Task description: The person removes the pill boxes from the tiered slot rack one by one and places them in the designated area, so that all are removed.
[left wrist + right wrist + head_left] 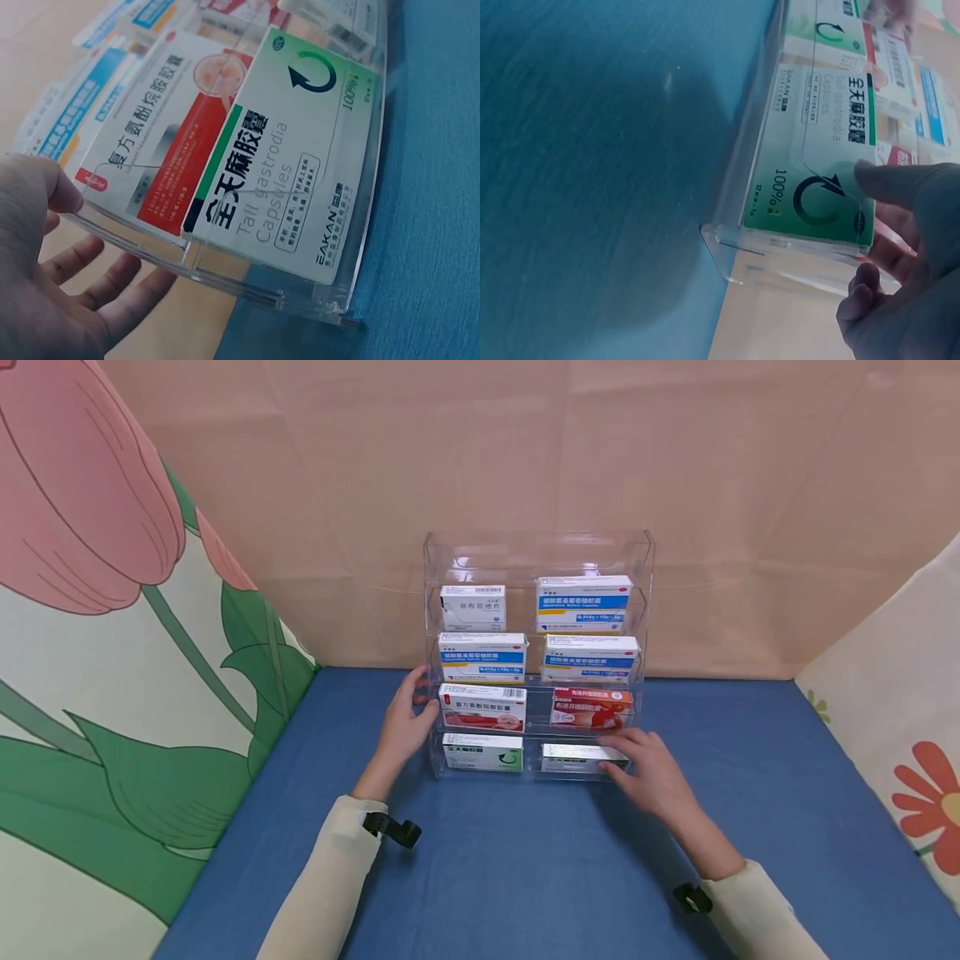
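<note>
A clear tiered display rack [532, 735] holds medicine boxes in two columns. At its left side my left hand [407, 720] grips the edge, the thumb on the front and the other fingers along the outer side. My right hand [651, 772] is at the lower right corner. Its thumb [896, 182] lies on the front of a green-and-white medicine box [802, 150] in the bottom tier, with fingers partly hidden behind that box. A matching green-and-white box [292, 165] sits bottom left. Above it stands a white-and-red box [482, 708]; a red box [590, 707] is on the right.
Blue-and-white boxes [583, 604] fill most of the upper tiers, beside a white box [473, 608] at upper left. The rack stands on a blue cloth [510, 868], near a plain pinkish backdrop [337, 527]. Flower-printed cloth [202, 727] flanks both sides.
</note>
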